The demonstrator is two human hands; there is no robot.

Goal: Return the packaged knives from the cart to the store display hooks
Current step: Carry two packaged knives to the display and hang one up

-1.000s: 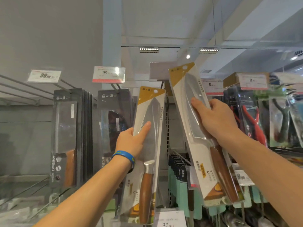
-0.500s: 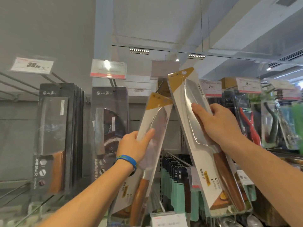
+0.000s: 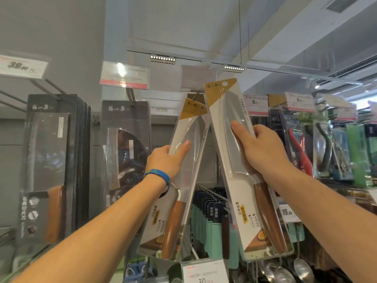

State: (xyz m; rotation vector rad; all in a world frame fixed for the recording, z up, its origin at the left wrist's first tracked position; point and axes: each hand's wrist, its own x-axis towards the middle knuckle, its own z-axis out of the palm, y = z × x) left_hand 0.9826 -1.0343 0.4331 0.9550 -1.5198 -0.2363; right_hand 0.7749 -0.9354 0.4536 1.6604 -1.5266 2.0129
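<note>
I hold two packaged knives, each on a white card with a gold top corner and a wooden handle. My left hand (image 3: pixel 167 160) grips the left knife package (image 3: pixel 183 176), which leans right with its top under the display hook (image 3: pixel 194 96) below a blank price tag. My right hand (image 3: pixel 259 149) grips the right knife package (image 3: pixel 234 160), which leans left, its hang hole up beside that tag. The two package tops overlap near the hook. The cart is out of view.
Dark boxed cleavers (image 3: pixel 51 160) hang at the left, and another dark knife box (image 3: pixel 125 144) just left of my left hand. Scissors and tools (image 3: pixel 302 152) hang at the right. Teal-carded items (image 3: pixel 210 219) hang on lower hooks. Price tags (image 3: pixel 124 75) sit above the hooks.
The left package has tilted to the right and risen toward the hook. The right package has moved up and left, so the two tops now overlap.
</note>
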